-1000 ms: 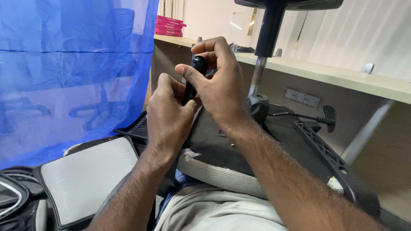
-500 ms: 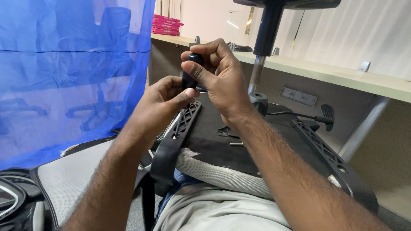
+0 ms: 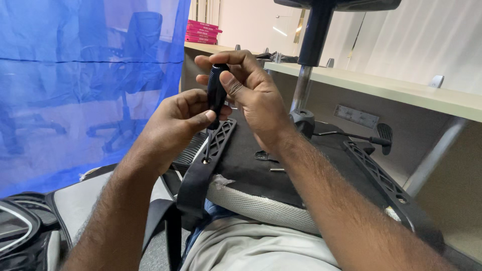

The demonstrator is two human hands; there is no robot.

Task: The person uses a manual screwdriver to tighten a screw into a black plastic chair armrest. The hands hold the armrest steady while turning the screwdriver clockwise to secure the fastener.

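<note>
I count one screwdriver, upright over the upturned seat, its tip in a hole of one black bracket on the seat's left edge. My right hand wraps the handle top; my left hand pinches its lower end. Half a second ago both hands held it higher, off the bracket.

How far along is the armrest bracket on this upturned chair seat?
The left bracket already lies in place on the seat underside. In hand: both hands, left hand and right hand, hold a black screwdriver upright on its screw. Left: a loose screw lies unused; the right bracket is untouched.
</note>
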